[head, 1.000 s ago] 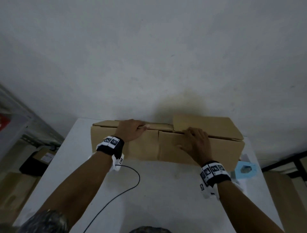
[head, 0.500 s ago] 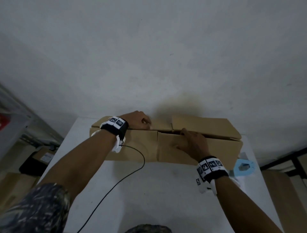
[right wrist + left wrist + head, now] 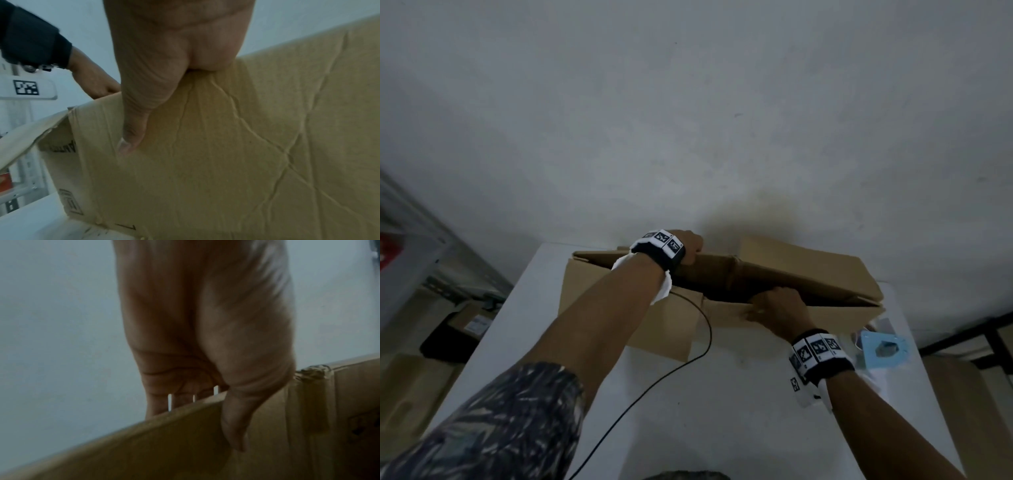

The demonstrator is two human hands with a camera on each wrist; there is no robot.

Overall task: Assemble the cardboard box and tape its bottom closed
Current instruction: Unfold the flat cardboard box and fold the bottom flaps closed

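Observation:
A brown cardboard box (image 3: pixel 599 301) lies at the far end of the white table (image 3: pixel 722 411), spread partly apart with a dark gap between its two long panels. My left hand (image 3: pixel 690 246) grips the top edge of the far panel (image 3: pixel 185 443), fingers hooked behind it and thumb on the near face. My right hand (image 3: pixel 774 306) pinches the top edge of the near panel (image 3: pixel 246 146), thumb on the outer face and fingers hidden inside. A flap (image 3: pixel 801 260) sticks up at the far right.
A light blue tape dispenser (image 3: pixel 883 349) lies on the table right of my right wrist. A black cable (image 3: pixel 654 380) runs from my left wrist across the table. More cardboard boxes (image 3: pixel 410 390) and metal shelving (image 3: pixel 421 246) stand left of the table. A wall is right behind the box.
The flattened box has been pulled apart: my left hand moved up and back with the far panel while my right hand held the near one, so a gap now shows between them.

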